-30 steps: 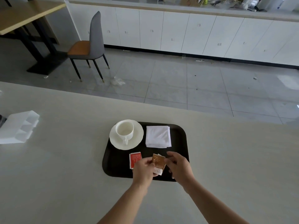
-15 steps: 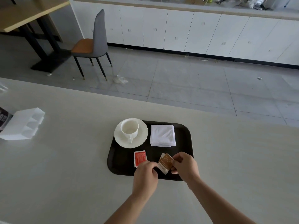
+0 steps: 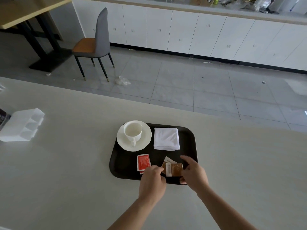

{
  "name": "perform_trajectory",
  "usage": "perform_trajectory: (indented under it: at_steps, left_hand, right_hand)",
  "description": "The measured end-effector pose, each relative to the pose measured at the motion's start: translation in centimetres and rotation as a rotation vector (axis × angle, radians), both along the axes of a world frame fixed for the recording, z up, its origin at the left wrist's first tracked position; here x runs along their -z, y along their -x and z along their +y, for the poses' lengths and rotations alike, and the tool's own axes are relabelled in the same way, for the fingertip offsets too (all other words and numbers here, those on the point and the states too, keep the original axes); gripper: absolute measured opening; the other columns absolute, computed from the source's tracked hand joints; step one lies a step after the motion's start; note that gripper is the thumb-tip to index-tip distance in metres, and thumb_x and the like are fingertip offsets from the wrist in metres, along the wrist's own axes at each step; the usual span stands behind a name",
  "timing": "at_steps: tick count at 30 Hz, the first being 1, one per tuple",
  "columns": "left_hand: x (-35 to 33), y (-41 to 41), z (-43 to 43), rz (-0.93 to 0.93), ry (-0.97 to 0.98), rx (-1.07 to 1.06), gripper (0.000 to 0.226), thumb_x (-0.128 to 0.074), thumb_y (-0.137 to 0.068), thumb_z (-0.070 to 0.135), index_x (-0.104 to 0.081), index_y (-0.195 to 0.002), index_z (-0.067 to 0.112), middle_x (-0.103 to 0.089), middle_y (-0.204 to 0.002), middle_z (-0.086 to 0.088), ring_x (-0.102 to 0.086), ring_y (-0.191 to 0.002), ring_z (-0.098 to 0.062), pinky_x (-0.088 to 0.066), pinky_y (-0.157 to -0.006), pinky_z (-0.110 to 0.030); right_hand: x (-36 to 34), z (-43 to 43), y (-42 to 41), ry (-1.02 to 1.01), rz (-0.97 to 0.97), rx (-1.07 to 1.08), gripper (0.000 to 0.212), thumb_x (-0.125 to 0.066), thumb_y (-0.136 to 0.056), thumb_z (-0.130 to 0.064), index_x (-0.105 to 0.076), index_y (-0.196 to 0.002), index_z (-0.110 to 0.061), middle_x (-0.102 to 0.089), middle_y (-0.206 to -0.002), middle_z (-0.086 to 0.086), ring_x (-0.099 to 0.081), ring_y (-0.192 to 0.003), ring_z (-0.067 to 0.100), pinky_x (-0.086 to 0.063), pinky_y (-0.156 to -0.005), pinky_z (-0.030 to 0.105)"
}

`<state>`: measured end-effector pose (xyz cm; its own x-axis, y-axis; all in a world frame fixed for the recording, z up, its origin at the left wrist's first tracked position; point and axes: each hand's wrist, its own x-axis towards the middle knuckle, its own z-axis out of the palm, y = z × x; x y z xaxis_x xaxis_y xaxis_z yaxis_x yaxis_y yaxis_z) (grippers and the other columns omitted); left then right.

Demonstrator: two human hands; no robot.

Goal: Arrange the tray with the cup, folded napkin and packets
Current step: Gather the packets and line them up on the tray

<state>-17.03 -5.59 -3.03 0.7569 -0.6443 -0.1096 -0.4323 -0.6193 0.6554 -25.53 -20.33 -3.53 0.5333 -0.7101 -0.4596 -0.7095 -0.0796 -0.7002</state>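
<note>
A black tray (image 3: 191, 140) lies on the pale counter. On its far left stands a white cup (image 3: 133, 131) on a white saucer (image 3: 144, 143). A folded white napkin (image 3: 166, 138) lies at its far right. Red packets (image 3: 143, 162) lie on the tray's near left. Brown packets (image 3: 174, 169) lie fanned near the front edge, between my hands. My left hand (image 3: 152, 180) pinches their left side. My right hand (image 3: 194, 173) touches their right side, index finger stretched out above them.
A white compartment box (image 3: 23, 124) sits on the counter at the far left, with a dark object beside it at the frame edge. Beyond the counter's far edge are a tiled floor, a grey chair (image 3: 96, 45) and white cabinets.
The brown packets have come down from a tilted hold to lie nearly flat and fanned on the tray. Both hands stayed on them; the right index finger has spread out.
</note>
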Motion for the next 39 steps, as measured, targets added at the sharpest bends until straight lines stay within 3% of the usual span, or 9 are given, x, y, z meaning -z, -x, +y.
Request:
perform_trajectory:
  at_steps: [5,9,13,18,22,27,30,35,39]
  left_hand:
    - [0.4,0.5,0.2,-0.074,-0.015,0.038,0.029,-0.053,-0.089,0.015,-0.068,-0.114,0.019,-0.064,-0.107,0.007,-0.055,-0.099,-0.007,-0.046,-0.080,-0.017]
    - [0.3,0.6,0.1,-0.064,-0.009,0.048,0.027,-0.053,-0.090,0.018,-0.069,-0.112,0.020,-0.064,-0.105,0.007,-0.055,-0.096,-0.007,-0.046,-0.078,-0.016]
    - [0.0,0.0,0.4,-0.008,0.006,0.045,0.029,-0.055,-0.091,0.019,-0.067,-0.117,0.023,-0.066,-0.111,0.009,-0.060,-0.100,-0.006,-0.047,-0.082,-0.015]
    - [-0.4,-2.8,2.3,-0.054,0.060,-0.140,0.024,-0.061,-0.081,0.010,-0.071,-0.100,0.021,-0.065,-0.097,0.005,-0.060,-0.093,-0.013,-0.051,-0.077,-0.027]
    - [-0.3,-5.8,3.3,-0.005,-0.009,-0.324,0.034,-0.062,-0.081,0.011,-0.064,-0.114,0.016,-0.058,-0.099,-0.002,-0.058,-0.093,-0.020,-0.048,-0.079,-0.031]
    - [-0.2,-6.9,2.4,0.064,-0.150,-0.274,0.031,-0.057,-0.083,0.015,-0.057,-0.113,0.010,-0.052,-0.107,-0.008,-0.055,-0.101,-0.026,-0.047,-0.083,-0.035]
    - [-0.1,-7.0,2.1,0.074,-0.204,-0.239,0.024,-0.054,-0.081,0.014,-0.054,-0.104,0.013,-0.044,-0.103,-0.005,-0.051,-0.101,-0.027,-0.047,-0.085,-0.036]
    - [0.7,-7.1,1.7,0.039,-0.251,-0.172,0.048,-0.055,-0.086,0.018,-0.050,-0.134,0.013,-0.046,-0.117,-0.009,-0.048,-0.108,-0.026,-0.044,-0.091,-0.033]
    - [0.5,-6.8,1.1,0.039,-0.239,-0.148,0.049,-0.055,-0.090,0.020,-0.047,-0.138,0.014,-0.048,-0.120,-0.010,-0.052,-0.109,-0.025,-0.046,-0.090,-0.032]
  right_hand:
    - [-0.4,0.1,-0.1,0.369,0.226,-0.304,0.021,-0.062,-0.086,-0.029,-0.067,-0.107,-0.030,-0.061,-0.095,-0.007,-0.060,-0.074,0.016,-0.048,-0.057,0.026]
    - [0.0,0.6,0.0,0.471,0.232,-0.400,0.026,-0.064,-0.085,-0.035,-0.057,-0.109,-0.031,-0.045,-0.109,-0.009,-0.058,-0.085,0.019,-0.034,-0.048,0.025]
    - [0.0,0.4,-0.4,0.544,0.249,-0.471,0.026,-0.071,-0.081,-0.033,-0.056,-0.102,-0.026,-0.048,-0.103,-0.008,-0.056,-0.089,0.018,-0.043,-0.054,0.029]
    - [-0.5,-0.1,-1.0,0.248,0.114,-0.211,0.014,-0.071,-0.081,-0.024,-0.058,-0.077,-0.022,-0.064,-0.073,-0.004,-0.059,-0.057,0.013,-0.044,-0.047,0.027]
    - [-0.5,0.5,-1.7,-0.002,0.063,-0.007,0.010,-0.066,-0.083,-0.019,-0.057,-0.080,-0.017,-0.071,-0.067,0.003,-0.067,-0.045,0.018,-0.051,-0.045,0.029]
    - [0.1,1.0,-2.0,0.327,0.268,-0.124,0.021,-0.063,-0.079,-0.044,-0.055,-0.080,-0.026,-0.061,-0.071,-0.007,-0.061,-0.064,0.017,-0.046,-0.050,0.028]
    - [0.4,1.1,-2.4,0.340,0.249,-0.091,0.018,-0.063,-0.080,-0.043,-0.054,-0.082,-0.027,-0.059,-0.073,-0.010,-0.058,-0.067,0.015,-0.044,-0.052,0.028]
    - [0.8,2.0,-3.4,0.369,0.202,-0.072,0.013,-0.064,-0.082,-0.036,-0.061,-0.080,-0.023,-0.059,-0.068,-0.010,-0.056,-0.062,0.012,-0.045,-0.053,0.027]
    - [1.0,3.0,-4.2,0.325,0.123,-0.108,0.014,-0.068,-0.084,-0.034,-0.065,-0.091,-0.022,-0.059,-0.069,-0.013,-0.059,-0.063,0.010,-0.051,-0.053,0.028]
